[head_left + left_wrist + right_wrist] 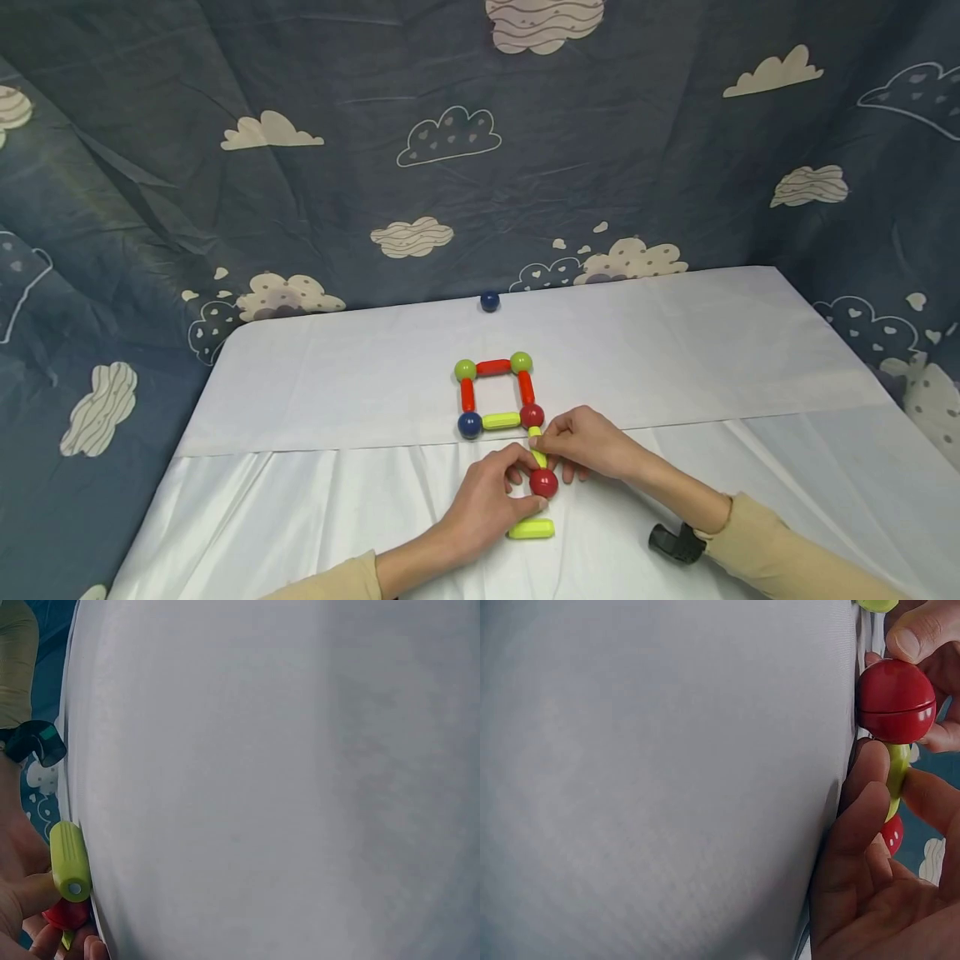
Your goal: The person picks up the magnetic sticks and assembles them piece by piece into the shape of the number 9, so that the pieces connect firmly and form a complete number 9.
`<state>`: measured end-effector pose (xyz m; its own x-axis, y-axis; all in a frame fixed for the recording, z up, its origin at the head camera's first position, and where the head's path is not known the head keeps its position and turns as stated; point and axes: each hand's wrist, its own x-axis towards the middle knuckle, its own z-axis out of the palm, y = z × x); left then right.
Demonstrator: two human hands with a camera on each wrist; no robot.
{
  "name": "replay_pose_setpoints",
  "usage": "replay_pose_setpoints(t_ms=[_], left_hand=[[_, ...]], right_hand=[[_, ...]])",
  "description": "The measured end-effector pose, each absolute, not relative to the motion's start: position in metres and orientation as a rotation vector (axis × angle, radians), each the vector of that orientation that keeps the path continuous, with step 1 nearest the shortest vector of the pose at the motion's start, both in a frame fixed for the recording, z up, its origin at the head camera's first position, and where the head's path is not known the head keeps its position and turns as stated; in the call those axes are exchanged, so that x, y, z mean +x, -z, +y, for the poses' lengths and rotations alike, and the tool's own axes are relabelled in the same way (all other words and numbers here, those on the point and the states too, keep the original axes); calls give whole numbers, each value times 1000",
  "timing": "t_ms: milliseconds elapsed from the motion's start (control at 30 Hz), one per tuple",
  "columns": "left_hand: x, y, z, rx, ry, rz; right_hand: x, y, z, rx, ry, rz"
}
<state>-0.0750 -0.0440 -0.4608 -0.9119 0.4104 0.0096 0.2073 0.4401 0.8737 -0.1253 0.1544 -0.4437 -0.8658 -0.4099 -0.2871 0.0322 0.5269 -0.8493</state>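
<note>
My left hand (482,502) holds a red ball (543,483) between thumb and fingers. A yellow-green building rod (539,458) meets that ball, and my right hand (587,442) pinches the rod. Its far end meets another red ball (532,415), a corner of a four-sided frame. Red rods (493,367), a yellow-green rod (501,421), green balls (466,370) and a blue ball (470,425) form the rest of it. In the right wrist view, the left thumb touches the near red ball (896,701), while the right fingers lie about the rod (897,780).
A loose yellow-green rod (532,528) lies just nearer than the left hand; a small metal disc shows in its end in the left wrist view (70,862). One dark blue ball (490,301) sits at the white table's (675,350) back edge, before a cloud-patterned curtain (450,192).
</note>
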Motion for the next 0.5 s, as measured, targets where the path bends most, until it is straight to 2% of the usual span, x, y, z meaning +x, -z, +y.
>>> replay_pose_setpoints(t_ms=[267,500], left_hand=[[-74,462,-43,521,-1463,2468],[-76,462,-44,525,-1462,2464]], right_hand=[[-117,437,160,-319,1338,2336],[-95,431,170,-515,1215,2413]])
